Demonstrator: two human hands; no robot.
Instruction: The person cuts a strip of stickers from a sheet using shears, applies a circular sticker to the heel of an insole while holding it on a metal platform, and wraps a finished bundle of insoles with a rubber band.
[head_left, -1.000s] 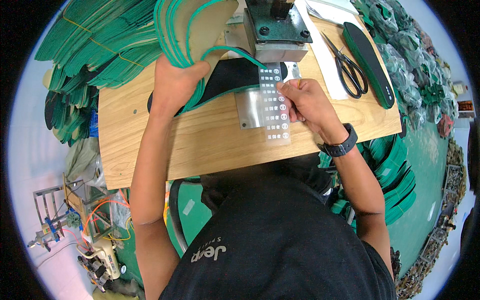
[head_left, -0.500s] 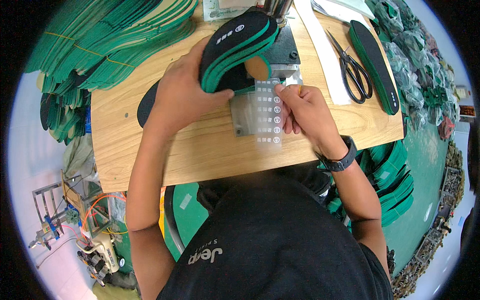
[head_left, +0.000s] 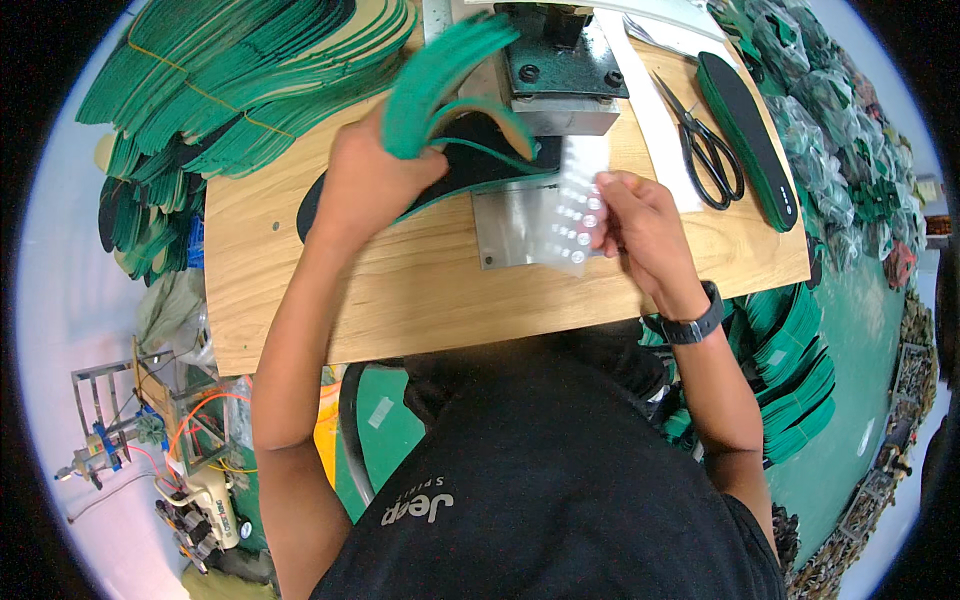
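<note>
The right hand pinches a translucent printed strip between thumb and fingers; the left hand has its fingers wrapped round a bent stack of green-edged insoles. Change noted: the strip has swung from upright to a slant, and the stack's printed face has turned from view — I cannot confirm contact with the black insole below, which lies on the table, partly over a metal plate. Farther right, clear bags hold greenish pieces — details indistinct.
</note>
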